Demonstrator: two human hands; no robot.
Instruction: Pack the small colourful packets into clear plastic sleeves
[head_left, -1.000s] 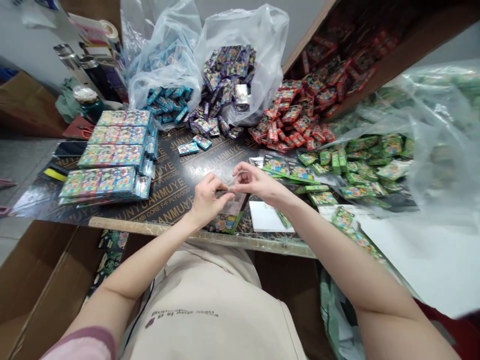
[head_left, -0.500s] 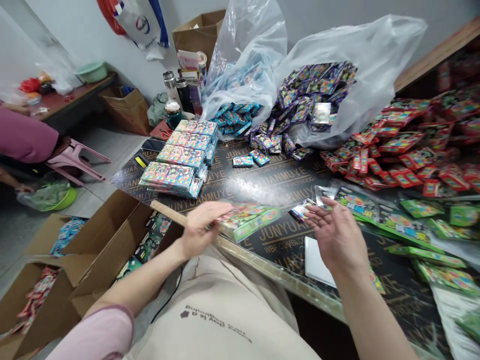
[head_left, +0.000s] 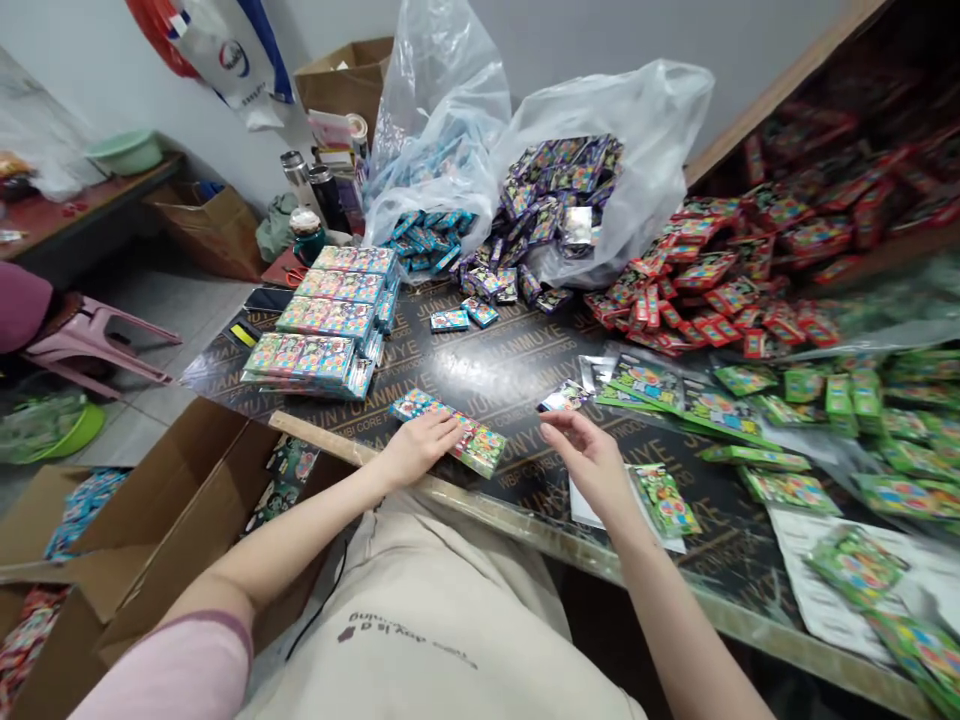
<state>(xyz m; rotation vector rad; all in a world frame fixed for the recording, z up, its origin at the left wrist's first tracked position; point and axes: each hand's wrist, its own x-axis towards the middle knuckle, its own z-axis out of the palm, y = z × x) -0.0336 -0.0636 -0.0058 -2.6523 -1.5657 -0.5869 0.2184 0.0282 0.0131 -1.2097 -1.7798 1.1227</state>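
"Row of boxes [head_left: 480, 447]: where does it lie, and what are the hands doing?"

"At seven o'clock from the shiny middle of the bench [head_left: 484, 365]. The left hand [head_left: 422, 443] rests over it, fingers draped across the top; I can't tell how firmly they grip. Between four and five, the right hand [head_left: 590, 462] has thumb and fingers apart, nothing seen in it."

"How would you handle that row well?"

"I'd keep the left palm light and level so the boxes line up; leaning on one end would probably skew them."

"Counts, left to right?"

"Four overlapping stacks of wrapped packs [head_left: 326, 316] just past nine; one row, its boxes part-hidden, so uncounted; two loose blue boxes [head_left: 450, 320] at eleven; a purple heap [head_left: 559, 170] at one, too many to count; one silvery box [head_left: 565, 396] near three; one green pack [head_left: 666, 500] at four; a red heap [head_left: 712, 270] at two, also uncountable."
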